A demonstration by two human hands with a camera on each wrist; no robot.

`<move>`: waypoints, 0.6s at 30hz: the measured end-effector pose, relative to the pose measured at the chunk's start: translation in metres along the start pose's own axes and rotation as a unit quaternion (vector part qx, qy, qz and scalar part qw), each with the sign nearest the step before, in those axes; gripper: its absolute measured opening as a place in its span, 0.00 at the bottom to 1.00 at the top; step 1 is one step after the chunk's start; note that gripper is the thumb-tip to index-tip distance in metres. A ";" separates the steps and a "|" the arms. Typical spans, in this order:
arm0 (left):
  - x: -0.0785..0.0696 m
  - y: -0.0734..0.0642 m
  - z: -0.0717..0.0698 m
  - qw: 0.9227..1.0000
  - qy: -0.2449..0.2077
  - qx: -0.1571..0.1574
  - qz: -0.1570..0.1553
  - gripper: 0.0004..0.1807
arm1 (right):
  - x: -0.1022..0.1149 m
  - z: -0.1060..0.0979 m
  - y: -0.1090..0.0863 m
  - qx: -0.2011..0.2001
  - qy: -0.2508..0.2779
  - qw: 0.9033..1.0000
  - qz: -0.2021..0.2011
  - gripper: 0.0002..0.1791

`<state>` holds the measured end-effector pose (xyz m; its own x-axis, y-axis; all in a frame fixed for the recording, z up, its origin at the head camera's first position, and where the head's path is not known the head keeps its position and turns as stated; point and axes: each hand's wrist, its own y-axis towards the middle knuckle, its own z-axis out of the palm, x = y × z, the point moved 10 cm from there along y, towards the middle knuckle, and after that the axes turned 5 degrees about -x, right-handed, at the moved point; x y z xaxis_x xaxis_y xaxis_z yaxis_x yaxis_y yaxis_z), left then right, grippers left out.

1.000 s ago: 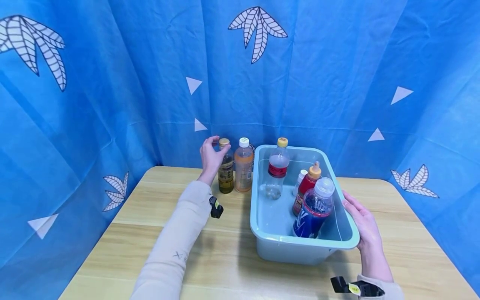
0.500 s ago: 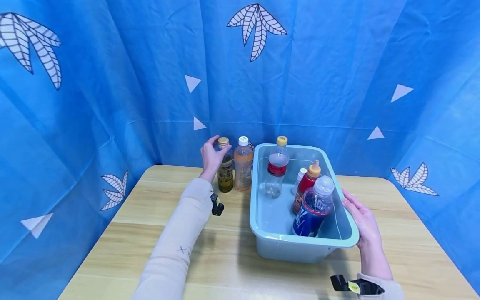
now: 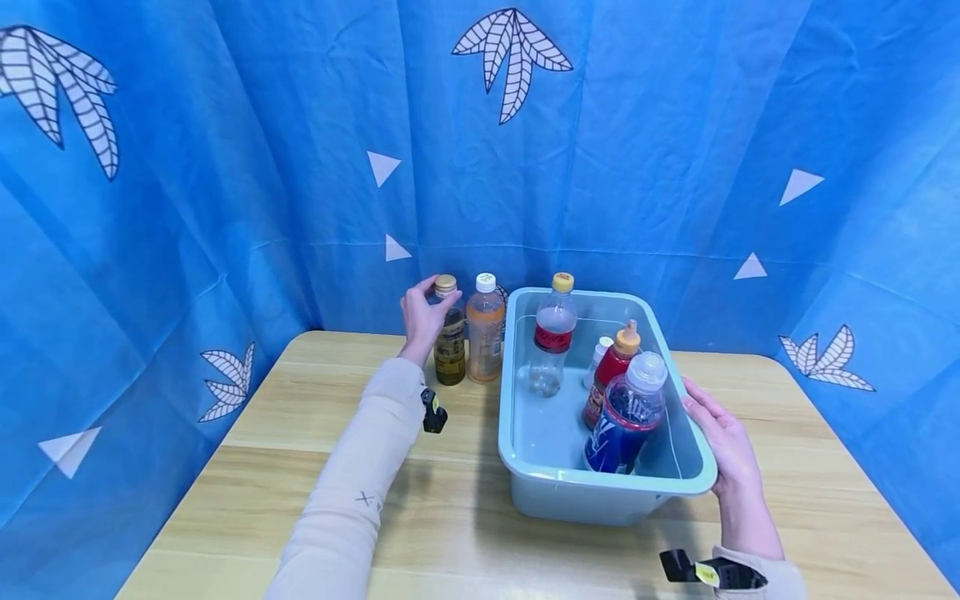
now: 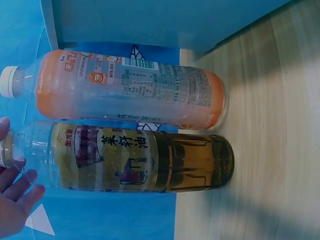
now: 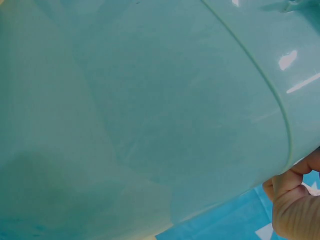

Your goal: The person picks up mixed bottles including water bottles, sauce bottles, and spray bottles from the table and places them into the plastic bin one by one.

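My left hand point(image 3: 423, 318) pinches the capped neck of a cooking oil bottle point(image 3: 450, 343), upright on the table. In the left wrist view, the oil bottle point(image 4: 112, 157) has dark oil in its base and a yellow-and-purple label. Right beside it stands a clear bottle with an orange wrap and white cap point(image 3: 486, 337). My right hand point(image 3: 729, 446) grips the right rim of a light blue plastic tub point(image 3: 570, 475). From the right wrist, the hand point(image 5: 296, 207) shows with thumb and finger on the tub's edge point(image 5: 175, 115).
Inside the tub stand a cola bottle with a red label point(image 3: 553, 337), a red squeeze bottle point(image 3: 611, 375), a large blue-labelled bottle point(image 3: 624, 429) and a small white-capped bottle point(image 3: 597, 358). A blue curtain point(image 3: 480, 167) hangs behind the wooden table point(image 3: 442, 517).
The head view has shifted very slightly. Both hands keep their holds, and the bottles and tub stay where they were.
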<state>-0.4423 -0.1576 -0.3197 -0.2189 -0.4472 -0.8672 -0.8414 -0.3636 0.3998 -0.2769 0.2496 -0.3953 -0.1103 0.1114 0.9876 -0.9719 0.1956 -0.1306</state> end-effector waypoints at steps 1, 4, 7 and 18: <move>0.001 0.000 0.000 1.000 -0.003 0.000 0.000 0.26 | 0.000 0.000 0.000 0.000 -0.001 1.000 0.002 0.34; 0.003 0.000 0.000 1.000 -0.006 -0.003 -0.002 0.25 | -0.001 -0.001 0.000 -0.001 -0.005 1.000 0.007 0.35; 0.003 0.000 0.000 1.000 -0.008 -0.006 -0.002 0.25 | -0.002 -0.001 0.000 -0.003 -0.004 1.000 0.009 0.35; 0.002 -0.003 -0.007 1.000 -0.010 -0.019 -0.007 0.25 | 0.001 0.001 -0.001 0.003 0.011 1.000 -0.011 0.33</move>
<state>-0.4365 -0.1630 -0.3204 -0.2174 -0.4263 -0.8781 -0.8246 -0.4012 0.3989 -0.2764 0.2483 -0.3945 -0.0842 0.1293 0.9880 -0.9753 0.1923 -0.1083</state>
